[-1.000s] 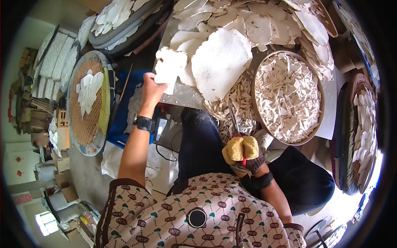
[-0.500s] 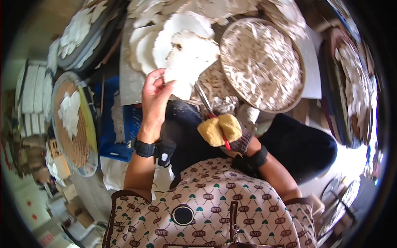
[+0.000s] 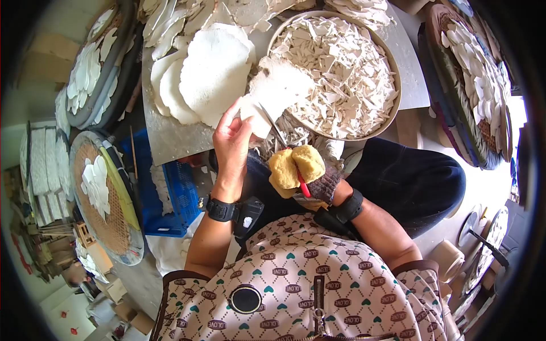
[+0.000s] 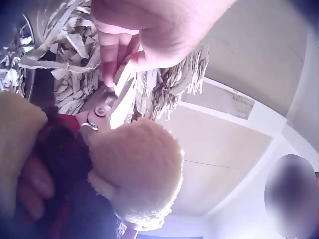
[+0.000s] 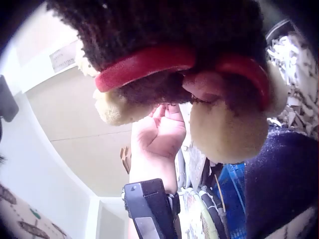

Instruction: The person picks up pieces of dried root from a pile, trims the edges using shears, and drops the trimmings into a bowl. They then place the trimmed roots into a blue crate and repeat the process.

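In the head view my bare left hand (image 3: 232,141) pinches a thin white flat piece (image 3: 280,84) with a ragged, brownish edge. My right hand (image 3: 328,184), in a dark knitted glove, grips scissors (image 3: 277,132) by their red handles (image 5: 149,64), which are wrapped in yellow foam (image 3: 309,162). The blades lie against the held piece, close to the left fingertips. In the left wrist view the scissors' pivot (image 4: 101,110) shows just below the left fingers. Larger pale sheets (image 3: 216,68) lie on the metal table (image 3: 170,135) beyond the left hand.
A round tray (image 3: 399,85) full of cut white strips stands on the table at the right, with more strips below the blades. On the left are a blue crate (image 3: 187,184) and a round woven tray (image 3: 116,227). Sheet-laden round trays (image 3: 478,79) stand at the right.
My left hand has brought the ragged piece from the table's left side rightwards to the scissors, turning it on the way. The right hand keeps its grip on the scissors. The head view has shifted.
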The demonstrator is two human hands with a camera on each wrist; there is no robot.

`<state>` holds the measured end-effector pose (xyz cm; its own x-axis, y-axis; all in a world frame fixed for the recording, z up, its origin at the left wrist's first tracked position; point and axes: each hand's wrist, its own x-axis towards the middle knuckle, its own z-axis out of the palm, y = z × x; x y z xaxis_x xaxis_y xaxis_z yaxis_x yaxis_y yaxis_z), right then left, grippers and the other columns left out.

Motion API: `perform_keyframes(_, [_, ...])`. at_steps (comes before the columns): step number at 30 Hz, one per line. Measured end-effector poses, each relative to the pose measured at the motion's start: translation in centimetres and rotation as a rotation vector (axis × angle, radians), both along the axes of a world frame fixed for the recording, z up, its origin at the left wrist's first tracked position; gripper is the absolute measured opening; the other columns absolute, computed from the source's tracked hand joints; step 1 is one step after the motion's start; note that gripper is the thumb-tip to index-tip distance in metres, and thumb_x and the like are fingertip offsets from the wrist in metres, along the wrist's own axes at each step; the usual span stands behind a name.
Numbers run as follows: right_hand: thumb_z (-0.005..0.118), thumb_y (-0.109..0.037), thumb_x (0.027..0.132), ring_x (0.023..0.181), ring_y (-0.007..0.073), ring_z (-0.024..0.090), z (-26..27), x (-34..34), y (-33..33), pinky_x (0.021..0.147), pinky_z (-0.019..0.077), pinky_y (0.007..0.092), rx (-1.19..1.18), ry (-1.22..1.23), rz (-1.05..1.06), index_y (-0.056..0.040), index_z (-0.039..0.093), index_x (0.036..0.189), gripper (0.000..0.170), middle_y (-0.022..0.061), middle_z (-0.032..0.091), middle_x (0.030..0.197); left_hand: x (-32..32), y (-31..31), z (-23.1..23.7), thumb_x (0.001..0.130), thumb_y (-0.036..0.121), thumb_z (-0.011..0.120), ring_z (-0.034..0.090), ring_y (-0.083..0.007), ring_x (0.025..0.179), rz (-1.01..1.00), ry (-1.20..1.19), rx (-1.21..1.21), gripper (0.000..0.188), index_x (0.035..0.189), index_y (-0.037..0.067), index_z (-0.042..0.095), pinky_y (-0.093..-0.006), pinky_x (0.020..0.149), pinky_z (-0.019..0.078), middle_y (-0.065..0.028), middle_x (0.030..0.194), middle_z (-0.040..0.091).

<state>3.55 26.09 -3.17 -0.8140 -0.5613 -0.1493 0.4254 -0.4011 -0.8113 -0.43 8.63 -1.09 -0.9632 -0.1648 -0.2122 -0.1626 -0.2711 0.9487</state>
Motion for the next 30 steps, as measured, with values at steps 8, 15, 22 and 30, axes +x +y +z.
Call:
perform_keyframes(8, [0.054,-0.01,0.084,0.085,0.0261,0.061,-1.3,-1.3,-0.3,0.076,0.0473,0.0321,0.396,0.721,-0.046,-0.0002,0.06,0.094,0.015,0.0113,0.064,0.088,-0.4,-0.2,1.0,0.086,0.004,0.053,0.062,-0.0133,0.086,-0.108,-0.003,-0.037,0.043,0.128,0.0,0.043,-0.0257,0.07,0.0531,-0.0095,0.102,0.062])
perform_keyframes(15, [0.063,-0.01,0.083,0.095,0.0135,0.057,-2.1,-0.6,0.2,0.085,0.0457,0.028,0.146,0.152,0.074,-0.0047,0.056,0.107,0.026,0.0065,0.061,0.104,-0.3,-0.3,0.9,0.086,0.005,0.056,0.062,-0.0133,0.085,-0.123,-0.069,-0.033,0.044,0.127,0.001,0.044,-0.0257,0.071,0.0528,-0.0096,0.103,0.062])
perform_keyframes(22, [0.05,-0.014,0.089,0.083,0.0209,0.062,0.1,-0.4,-0.3,0.073,0.0483,0.0294,-0.002,-0.029,-0.038,-0.0007,0.06,0.095,0.018,0.0115,0.064,0.088,-0.2,-0.8,1.2,0.085,0.004,0.057,0.061,-0.0128,0.085,-0.137,-0.112,0.077,0.045,0.128,0.002,0.043,-0.0251,0.07,0.0522,-0.01,0.101,0.062])
perform_keyframes(30, [0.068,-0.014,0.072,0.108,0.0249,0.051,-2.4,-0.9,1.2,0.094,0.0375,0.0345,0.333,0.475,0.13,-0.0095,0.056,0.112,0.042,0.009,0.057,0.113,-0.9,-1.9,0.9,0.083,-0.004,0.051,0.059,-0.0086,0.078,-0.18,0.084,-0.392,0.026,0.109,-0.001,0.047,-0.021,0.07,0.0474,-0.0076,0.09,0.063])
